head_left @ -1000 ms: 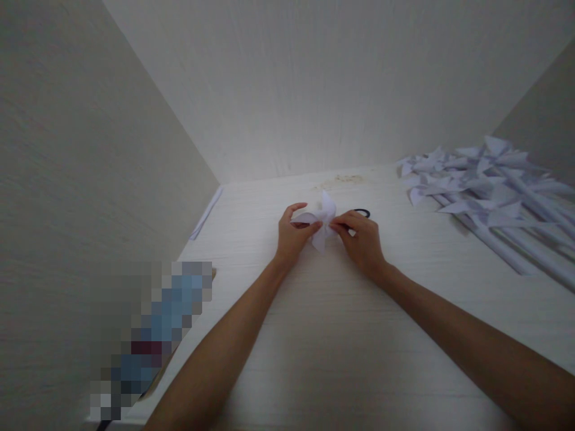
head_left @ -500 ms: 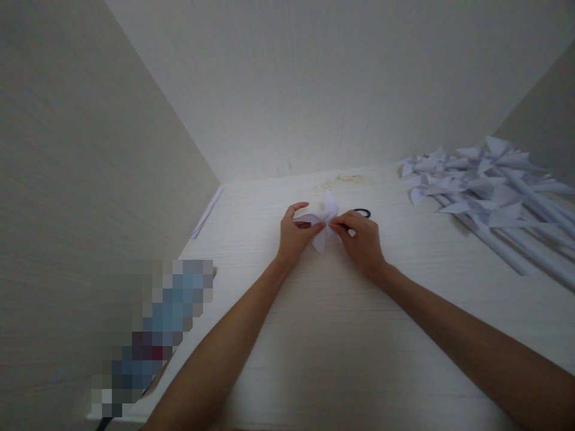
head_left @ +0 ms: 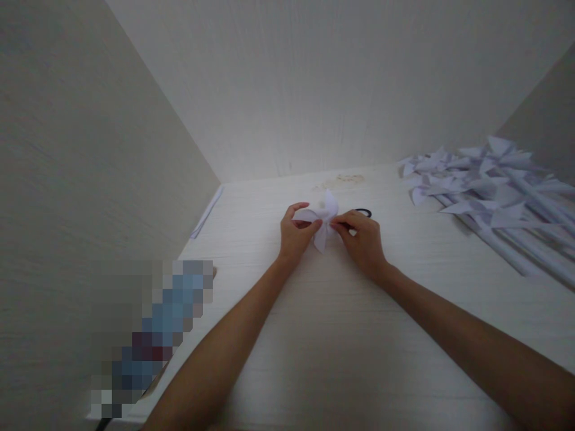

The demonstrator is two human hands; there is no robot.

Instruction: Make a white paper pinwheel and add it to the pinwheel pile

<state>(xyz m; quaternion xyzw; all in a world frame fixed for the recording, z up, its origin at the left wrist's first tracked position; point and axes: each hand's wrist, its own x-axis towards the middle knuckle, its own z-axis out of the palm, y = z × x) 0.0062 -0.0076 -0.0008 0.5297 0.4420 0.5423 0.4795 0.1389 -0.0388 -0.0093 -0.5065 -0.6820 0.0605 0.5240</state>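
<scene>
Both hands meet at the far middle of the pale wood-grain tabletop. The left hand and right hand each pinch the small white folded-paper pinwheel head, fingertips closed on its centre. A dark ring-shaped object lies just behind. Finished white paper pinwheels on rolled sticks lie far right. Judged best: steady, light pressure keeps the blades uncrushed.
</scene>
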